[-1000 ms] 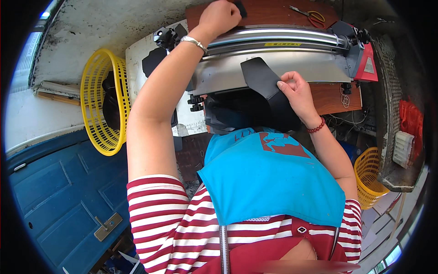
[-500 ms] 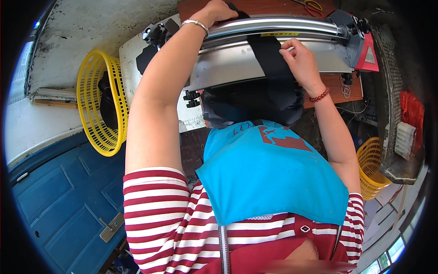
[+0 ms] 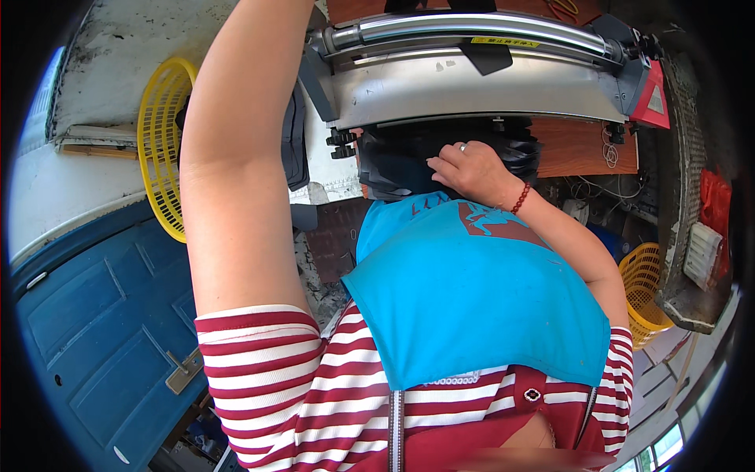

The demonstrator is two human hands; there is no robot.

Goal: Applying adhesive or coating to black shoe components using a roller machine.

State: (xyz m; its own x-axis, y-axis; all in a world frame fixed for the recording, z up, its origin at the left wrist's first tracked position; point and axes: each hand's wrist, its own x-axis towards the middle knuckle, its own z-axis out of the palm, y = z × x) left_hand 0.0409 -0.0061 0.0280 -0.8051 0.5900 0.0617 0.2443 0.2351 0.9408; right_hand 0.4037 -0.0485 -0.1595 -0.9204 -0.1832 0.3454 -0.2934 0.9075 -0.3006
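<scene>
My right hand (image 3: 474, 175), with a ring and a red bead bracelet, is at a pile of black sheet pieces (image 3: 401, 153) in front of my blue apron (image 3: 472, 307). Its fingers are bent and drawn together on a black piece; the thumb is hidden. My left arm (image 3: 244, 157) stretches past the top edge, leaving that hand out of sight. Ahead stands a roller machine (image 3: 472, 86) with a sloping metal plate and a shiny bar. A pointed black piece (image 3: 486, 57) lies on the plate, partly under the bar. More black material (image 3: 440, 5) shows beyond it.
Left of my arm is a yellow basket (image 3: 161, 149); another yellow basket (image 3: 646, 295) stands low at the right. Black flat pieces (image 3: 294, 141) lie beside the machine's left end. Scissors (image 3: 563, 9) rest at the back. A blue door (image 3: 102, 338) is at lower left.
My right hand has let go of the black strip on the plate and come down to the pile. The strip has moved under the bar. My left hand has gone out of the picture.
</scene>
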